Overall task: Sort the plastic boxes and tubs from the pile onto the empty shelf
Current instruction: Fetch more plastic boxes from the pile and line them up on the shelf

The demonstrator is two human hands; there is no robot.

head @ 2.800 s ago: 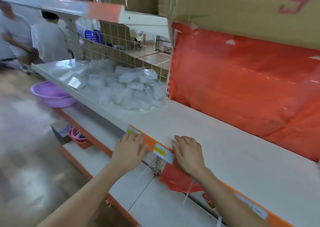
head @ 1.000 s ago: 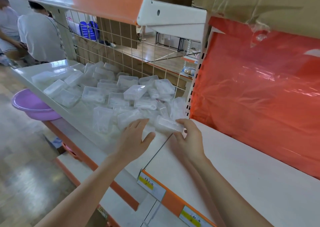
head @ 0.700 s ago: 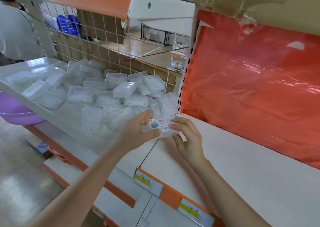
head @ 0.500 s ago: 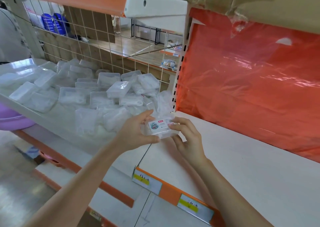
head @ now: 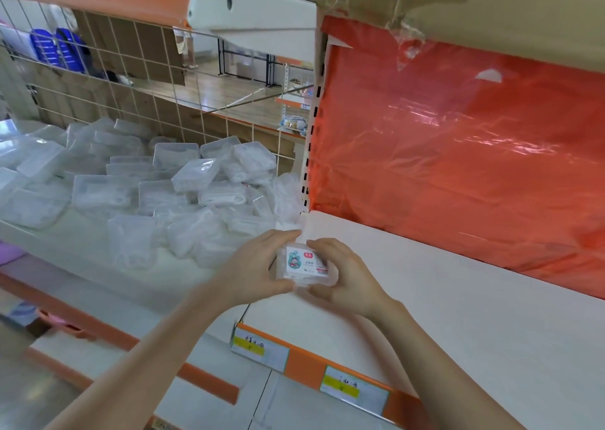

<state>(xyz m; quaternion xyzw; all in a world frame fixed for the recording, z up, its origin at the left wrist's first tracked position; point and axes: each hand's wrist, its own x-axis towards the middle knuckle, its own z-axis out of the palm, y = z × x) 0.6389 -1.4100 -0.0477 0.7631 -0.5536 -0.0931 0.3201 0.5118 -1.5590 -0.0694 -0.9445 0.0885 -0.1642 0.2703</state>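
Box (head: 302,266) between both hands, above shelf (head: 442,315); pile (head: 170,197) behind-left.

Your left hand (head: 252,266) and right hand (head: 347,275) are bare, and your forearms (head: 147,357) are uncovered down to the lower edge of view.

The clear plastic box (head: 296,280) that the left hand (head: 253,270) and the right hand (head: 350,277) are gripping is showing a white sticker (head: 306,261) with a teal cartoon figure, a small red tag of white characters and lines of fine print, all too small to read. On the shelf's orange front strip (head: 304,362), the left price tag (head: 260,349) and the right price tag (head: 355,390) are each carrying a yellow band and handwritten characters, which are not coming out legibly.
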